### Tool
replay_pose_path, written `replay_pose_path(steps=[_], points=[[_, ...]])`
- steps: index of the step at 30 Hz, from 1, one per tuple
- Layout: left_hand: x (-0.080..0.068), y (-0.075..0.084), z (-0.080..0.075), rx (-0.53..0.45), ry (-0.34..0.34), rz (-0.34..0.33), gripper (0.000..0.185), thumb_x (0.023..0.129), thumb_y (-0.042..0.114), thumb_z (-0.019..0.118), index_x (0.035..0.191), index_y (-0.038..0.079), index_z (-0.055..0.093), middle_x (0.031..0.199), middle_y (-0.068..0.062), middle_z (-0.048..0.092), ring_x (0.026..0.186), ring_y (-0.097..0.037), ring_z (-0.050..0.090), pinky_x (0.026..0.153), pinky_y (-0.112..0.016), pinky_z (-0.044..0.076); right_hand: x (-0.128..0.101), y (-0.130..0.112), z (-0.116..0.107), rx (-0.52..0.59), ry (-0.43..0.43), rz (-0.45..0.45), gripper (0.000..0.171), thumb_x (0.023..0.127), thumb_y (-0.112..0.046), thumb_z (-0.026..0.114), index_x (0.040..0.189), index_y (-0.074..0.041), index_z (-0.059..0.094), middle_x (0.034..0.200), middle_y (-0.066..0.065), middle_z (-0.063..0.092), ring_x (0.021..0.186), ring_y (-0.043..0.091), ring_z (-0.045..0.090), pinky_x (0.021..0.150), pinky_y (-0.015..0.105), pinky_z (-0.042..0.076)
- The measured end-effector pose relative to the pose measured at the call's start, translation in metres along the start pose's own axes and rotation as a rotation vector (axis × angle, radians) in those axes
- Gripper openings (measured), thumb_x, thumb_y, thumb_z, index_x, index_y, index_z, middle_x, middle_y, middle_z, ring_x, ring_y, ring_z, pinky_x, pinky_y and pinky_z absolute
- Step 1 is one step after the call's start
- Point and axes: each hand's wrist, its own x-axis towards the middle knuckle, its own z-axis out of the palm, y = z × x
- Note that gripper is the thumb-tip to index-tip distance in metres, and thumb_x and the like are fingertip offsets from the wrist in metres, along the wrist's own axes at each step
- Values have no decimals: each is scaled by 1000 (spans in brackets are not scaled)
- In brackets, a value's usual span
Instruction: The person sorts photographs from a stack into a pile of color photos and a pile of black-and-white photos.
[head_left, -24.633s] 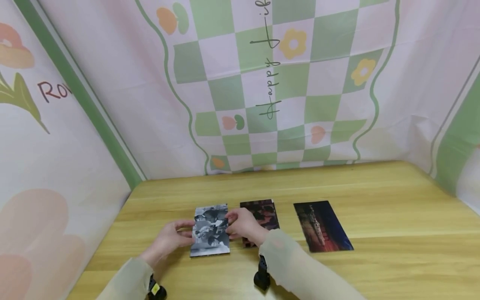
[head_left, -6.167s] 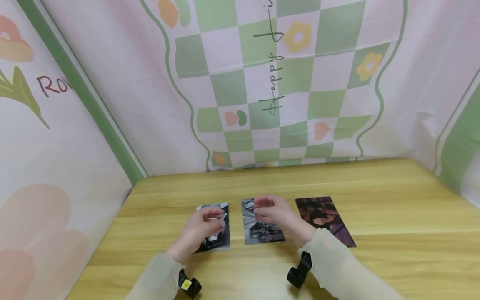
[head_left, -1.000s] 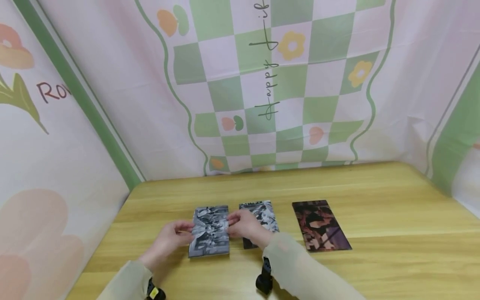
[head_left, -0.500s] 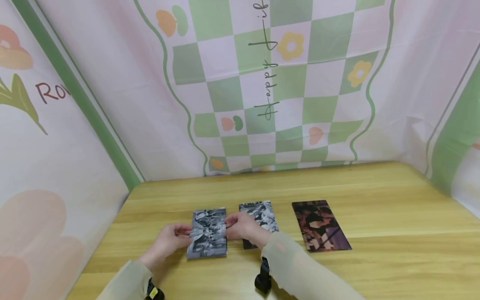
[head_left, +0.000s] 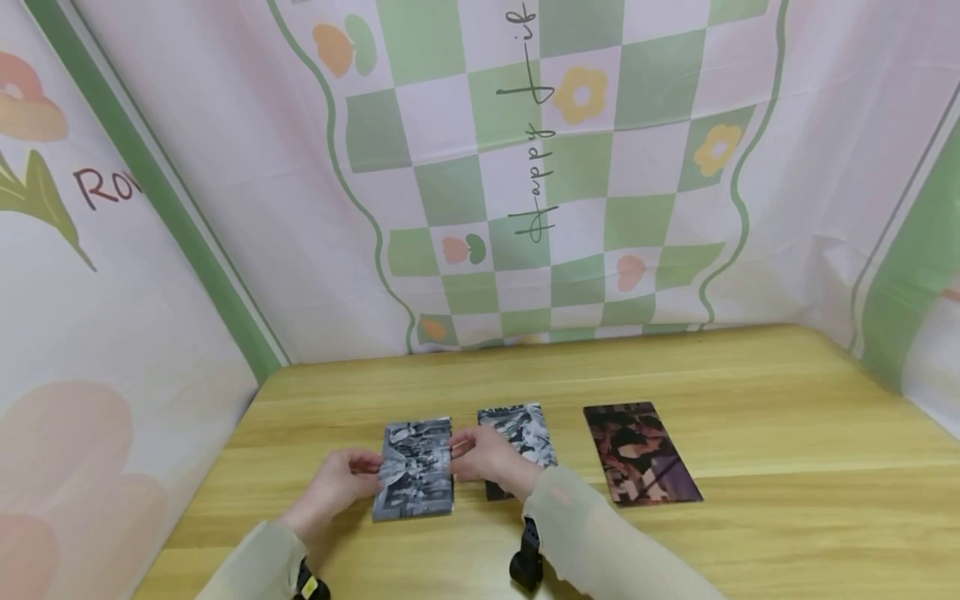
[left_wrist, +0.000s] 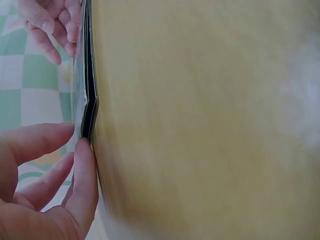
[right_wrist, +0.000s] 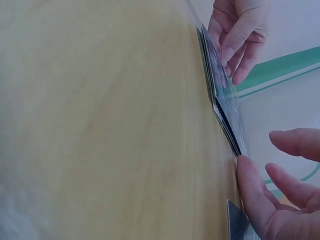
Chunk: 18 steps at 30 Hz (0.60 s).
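Note:
A stack of black-and-white photos (head_left: 414, 471) lies on the wooden table (head_left: 750, 375), left of centre. My left hand (head_left: 366, 473) grips its left edge and my right hand (head_left: 459, 454) grips its right edge. In the left wrist view the thumb (left_wrist: 85, 185) sits under the stack's edge (left_wrist: 88, 107) with the fingers above it. In the right wrist view the thumb (right_wrist: 252, 192) touches the stack's edge (right_wrist: 223, 107), and the other fingers hover just over it. A second black-and-white photo (head_left: 528, 429) lies right of the stack, partly hidden by my right wrist.
A dark reddish photo (head_left: 640, 454) lies flat further right. Printed cloth walls (head_left: 525, 167) close the table in at the back and on both sides. Black wrist camera mounts (head_left: 523, 560) hang below my sleeves.
Both hands have kept hold of the stack and slid it slightly left and toward me over the last second. The other two photos have not moved.

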Motion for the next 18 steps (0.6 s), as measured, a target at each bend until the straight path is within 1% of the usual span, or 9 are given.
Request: replay_pose_path(steps=[5, 8, 12, 15, 18], points=[[1, 0, -3, 1, 5, -10, 34, 69, -9, 71, 102, -10, 64, 93, -14, 66, 84, -19, 61, 73, -32, 56, -1, 0, -2, 12, 10, -9, 38, 83, 1, 67, 119, 5, 57, 105, 17, 59, 81, 19, 63, 73, 35, 58], [1, 0, -4, -23, 9, -11, 34, 70, -8, 69, 104, -10, 63, 92, -14, 65, 81, -18, 60, 71, -30, 56, -1, -2, -4, 19, 13, -19, 38, 83, 0, 67, 119, 5, 56, 107, 17, 59, 82, 19, 63, 73, 35, 58], [0, 0, -4, -59, 10, 6, 34, 73, -8, 68, 106, -11, 62, 94, -15, 65, 81, -18, 61, 69, -30, 57, -3, -4, -8, 38, 5, -33, 39, 85, -1, 64, 122, 5, 54, 110, 18, 58, 85, 19, 63, 75, 36, 58], [-1, 4, -4, -67, 4, 23, 35, 75, -7, 68, 108, -11, 62, 98, -17, 66, 85, -21, 63, 70, -32, 57, -5, -6, -12, 63, 10, -42, 38, 86, -2, 63, 123, 5, 54, 113, 19, 57, 88, 20, 62, 77, 38, 57], [-2, 11, -2, -41, 6, 23, 33, 76, -5, 69, 109, -8, 63, 101, -15, 67, 88, -22, 64, 71, -34, 57, -7, -7, -16, 88, 23, -51, 38, 86, -2, 63, 123, 5, 54, 116, 20, 56, 91, 20, 62, 80, 38, 57]])
